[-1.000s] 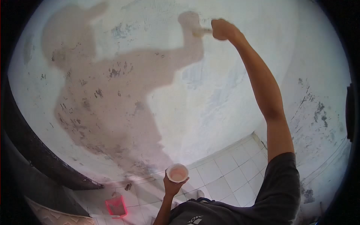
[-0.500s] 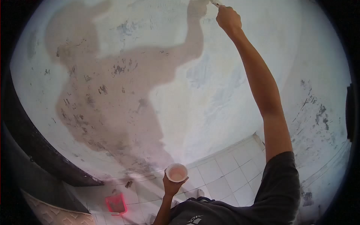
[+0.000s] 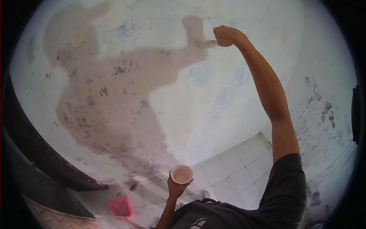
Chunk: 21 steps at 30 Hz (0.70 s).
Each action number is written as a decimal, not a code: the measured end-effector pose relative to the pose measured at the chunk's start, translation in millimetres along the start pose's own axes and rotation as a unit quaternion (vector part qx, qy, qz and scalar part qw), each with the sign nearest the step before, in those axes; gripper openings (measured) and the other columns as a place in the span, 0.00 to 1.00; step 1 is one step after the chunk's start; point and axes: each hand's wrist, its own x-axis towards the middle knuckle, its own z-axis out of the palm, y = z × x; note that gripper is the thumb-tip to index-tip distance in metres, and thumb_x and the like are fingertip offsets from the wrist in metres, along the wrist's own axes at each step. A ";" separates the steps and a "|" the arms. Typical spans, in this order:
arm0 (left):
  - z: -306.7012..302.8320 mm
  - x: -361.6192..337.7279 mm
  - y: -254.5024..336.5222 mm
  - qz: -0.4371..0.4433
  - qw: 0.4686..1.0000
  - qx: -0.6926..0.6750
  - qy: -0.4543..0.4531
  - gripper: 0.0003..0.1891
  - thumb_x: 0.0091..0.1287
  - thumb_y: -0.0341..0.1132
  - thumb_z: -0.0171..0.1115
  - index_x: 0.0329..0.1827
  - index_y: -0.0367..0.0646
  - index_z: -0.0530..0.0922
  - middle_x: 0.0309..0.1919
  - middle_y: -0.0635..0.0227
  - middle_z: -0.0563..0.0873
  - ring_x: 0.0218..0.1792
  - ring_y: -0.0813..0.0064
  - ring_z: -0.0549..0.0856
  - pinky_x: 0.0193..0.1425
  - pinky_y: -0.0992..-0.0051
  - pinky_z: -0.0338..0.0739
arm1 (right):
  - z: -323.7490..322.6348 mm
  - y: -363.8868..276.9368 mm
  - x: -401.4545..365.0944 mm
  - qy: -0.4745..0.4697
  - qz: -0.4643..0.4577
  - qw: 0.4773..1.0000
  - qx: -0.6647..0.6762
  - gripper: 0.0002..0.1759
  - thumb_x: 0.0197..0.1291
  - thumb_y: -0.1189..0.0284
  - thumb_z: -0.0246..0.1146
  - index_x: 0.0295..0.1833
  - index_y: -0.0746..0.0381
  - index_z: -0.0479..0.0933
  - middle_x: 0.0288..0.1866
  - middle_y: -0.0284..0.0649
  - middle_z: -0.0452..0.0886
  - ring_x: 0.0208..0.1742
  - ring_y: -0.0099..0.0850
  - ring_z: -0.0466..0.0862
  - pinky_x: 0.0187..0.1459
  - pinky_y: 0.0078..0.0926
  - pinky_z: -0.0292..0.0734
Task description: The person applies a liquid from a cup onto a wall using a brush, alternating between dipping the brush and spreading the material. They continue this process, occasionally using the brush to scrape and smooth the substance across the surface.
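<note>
My right hand [image 3: 227, 36] is closed around a paintbrush [image 3: 209, 43], raised against the pale, scuffed wall [image 3: 225, 99]. Part of the brush sticks out to the left of the fist; the rest is hidden by the fingers. Low in the view, my left hand [image 3: 176, 189] wraps a white cup [image 3: 191, 174] from below and keeps it upright. Through its open top a pale pinkish content shows. My body's shadow covers the left half of the wall, and the shadow of the raised hand falls just left of the brush.
A pink plastic tray or dustpan [image 3: 129, 211] lies on the white tiled floor [image 3: 228, 189] near the wall's foot. At lower left are a dark frame [image 3: 42, 160] and a patterned mattress edge [image 3: 57, 218]. Another scuffed wall [image 3: 324, 122] rises at right.
My right hand has come down from the top edge with the brush, which has swung to point left. My left hand with the cup has barely moved.
</note>
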 end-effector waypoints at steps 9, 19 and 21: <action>0.0 -4.2 1.7 -0.006 1.000 -0.012 0.003 0.37 0.43 0.36 0.87 0.56 0.38 0.75 0.49 0.59 0.86 0.50 0.64 0.86 0.56 0.65 0.80 | -48.7 15.3 37.5 0.264 0.187 0.937 0.130 0.18 0.61 0.76 0.58 0.56 0.61 0.79 0.53 0.48 0.84 0.54 0.48 0.86 0.50 0.49 0.84; -12.6 -11.2 -16.8 -0.007 1.000 0.013 0.026 0.38 0.42 0.38 0.88 0.56 0.37 0.74 0.47 0.59 0.86 0.48 0.64 0.86 0.52 0.65 0.82 | -14.5 -6.6 25.1 0.233 0.140 0.958 0.096 0.14 0.62 0.76 0.56 0.52 0.62 0.80 0.52 0.50 0.84 0.53 0.49 0.86 0.52 0.47 0.83; -11.3 -10.4 -17.9 -0.004 0.999 -0.006 0.041 0.38 0.42 0.38 0.88 0.56 0.37 0.74 0.47 0.59 0.86 0.48 0.65 0.86 0.52 0.65 0.82 | 11.2 -12.1 20.0 0.198 0.118 0.971 0.064 0.12 0.61 0.76 0.57 0.50 0.64 0.80 0.50 0.52 0.84 0.52 0.49 0.86 0.52 0.47 0.82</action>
